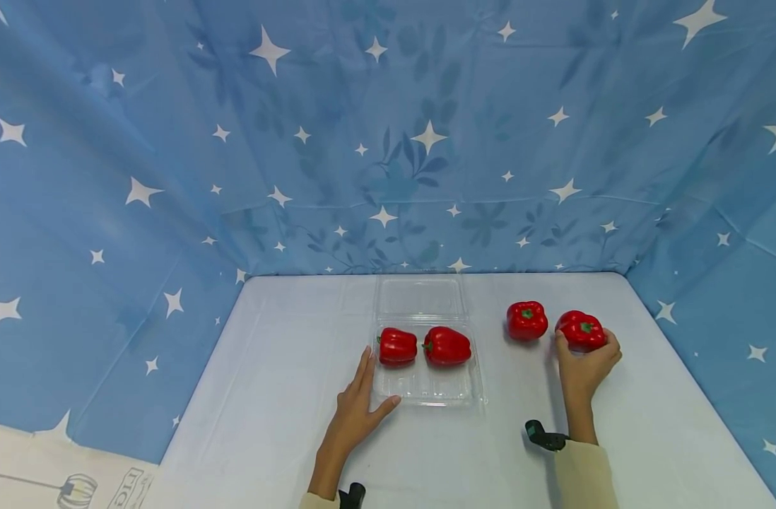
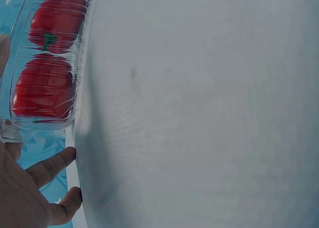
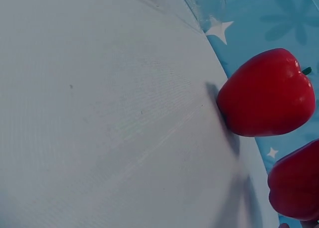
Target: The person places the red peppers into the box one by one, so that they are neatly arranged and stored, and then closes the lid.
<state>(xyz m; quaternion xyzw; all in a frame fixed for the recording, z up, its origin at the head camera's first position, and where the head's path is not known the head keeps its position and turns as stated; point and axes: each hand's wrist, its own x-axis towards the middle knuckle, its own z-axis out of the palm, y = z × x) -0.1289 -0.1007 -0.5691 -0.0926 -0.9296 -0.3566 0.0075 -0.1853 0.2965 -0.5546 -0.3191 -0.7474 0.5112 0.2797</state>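
At the right of the table, my right hand (image 1: 584,373) grips a red bell pepper (image 1: 577,327) with a green stem, thumb on its left side and fingers round its right. In the right wrist view this pepper (image 3: 296,183) is cut off at the edge. Just to its left a second red bell pepper (image 1: 526,320) stands on the table. My left hand (image 1: 356,411) lies with fingers straight at the near left corner of an open clear plastic clamshell box (image 1: 420,386). Two red bell peppers (image 1: 397,347) lie on their sides in its far half.
The box's clear lid (image 1: 420,297) is folded back towards the table's far edge. A white cloth covers the table (image 1: 280,382). Behind and beside it hangs a blue curtain (image 1: 388,141) with white stars.
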